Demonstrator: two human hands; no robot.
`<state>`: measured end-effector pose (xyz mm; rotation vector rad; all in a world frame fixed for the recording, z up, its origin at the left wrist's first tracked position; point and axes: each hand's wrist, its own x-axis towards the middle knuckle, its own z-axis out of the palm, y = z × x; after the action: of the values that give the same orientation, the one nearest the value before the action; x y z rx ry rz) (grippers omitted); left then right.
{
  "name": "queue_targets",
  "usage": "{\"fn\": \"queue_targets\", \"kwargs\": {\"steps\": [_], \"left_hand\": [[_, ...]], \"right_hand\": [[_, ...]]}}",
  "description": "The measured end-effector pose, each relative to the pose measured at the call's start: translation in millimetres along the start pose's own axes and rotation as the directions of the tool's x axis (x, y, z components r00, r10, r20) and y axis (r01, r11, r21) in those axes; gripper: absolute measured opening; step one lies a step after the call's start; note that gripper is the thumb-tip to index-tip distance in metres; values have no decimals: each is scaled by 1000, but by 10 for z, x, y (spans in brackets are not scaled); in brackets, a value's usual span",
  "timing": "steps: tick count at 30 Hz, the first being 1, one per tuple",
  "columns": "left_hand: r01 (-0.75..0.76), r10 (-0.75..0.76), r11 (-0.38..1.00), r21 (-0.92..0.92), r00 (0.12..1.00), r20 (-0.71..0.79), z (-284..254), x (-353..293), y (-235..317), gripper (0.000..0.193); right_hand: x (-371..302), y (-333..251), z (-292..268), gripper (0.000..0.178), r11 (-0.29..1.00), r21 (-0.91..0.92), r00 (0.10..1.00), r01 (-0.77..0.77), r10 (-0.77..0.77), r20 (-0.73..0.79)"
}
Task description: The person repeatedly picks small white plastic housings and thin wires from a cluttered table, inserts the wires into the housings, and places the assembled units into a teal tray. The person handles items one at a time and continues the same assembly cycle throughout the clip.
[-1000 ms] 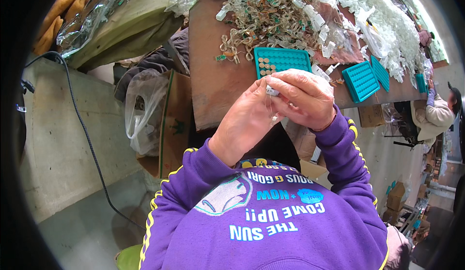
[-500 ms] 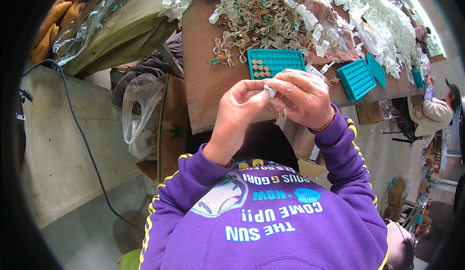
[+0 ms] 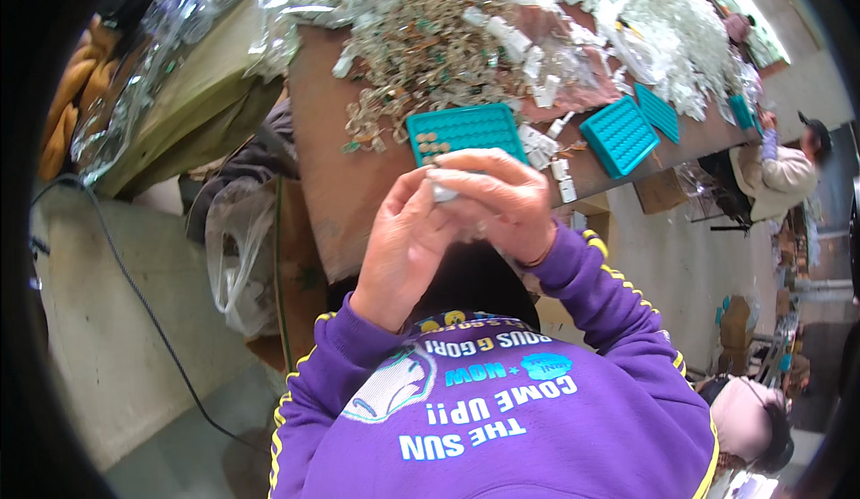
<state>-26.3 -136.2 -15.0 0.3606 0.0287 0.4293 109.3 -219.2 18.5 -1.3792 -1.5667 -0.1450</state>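
Just in front of my chest, my left hand (image 3: pixel 400 235) and my right hand (image 3: pixel 503 202) meet at the fingertips. Between them they pinch a small white plastic piece (image 3: pixel 442 193), partly covered by the fingers and slightly blurred. Right behind the hands lies a teal tray (image 3: pixel 484 123) with rows of round pockets. A few small round discs (image 3: pixel 428 139) sit at its left side; my fingers hide its near edge. Small white plastic housings (image 3: pixel 538 143) are scattered at the tray's right.
Beyond the tray, a tangled heap of thin wires with small boards (image 3: pixel 430 33) covers the brown table (image 3: pixel 327 141). Farther right are two more teal trays (image 3: pixel 620 136) and a large pile of clear-white plastic pieces (image 3: pixel 663 33). A plastic bag (image 3: pixel 242 257) hangs at the left. Another person (image 3: pixel 770 172) works at the right.
The view has shifted, so hands and table sit differently in the picture. Both hands still hold the white piece; the thin wires that hung below the right fingers no longer show clearly.
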Motion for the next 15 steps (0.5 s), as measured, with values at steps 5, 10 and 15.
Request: {"fn": "queue_targets", "kwargs": {"steps": [5,10,15], "left_hand": [[-104,111,991,85,989,-92,-185,114,6,19],[-184,192,973,142,980,-46,-358,204,45,17],[-191,199,974,121,978,-56,-368,181,46,15]], "right_hand": [[-106,85,-304,37,968,-179,980,-179,191,56],[-138,663,-1143,16,744,-494,894,-449,375,-246],[-184,1223,-1588,13,623,-678,907,-390,389,-164]]}}
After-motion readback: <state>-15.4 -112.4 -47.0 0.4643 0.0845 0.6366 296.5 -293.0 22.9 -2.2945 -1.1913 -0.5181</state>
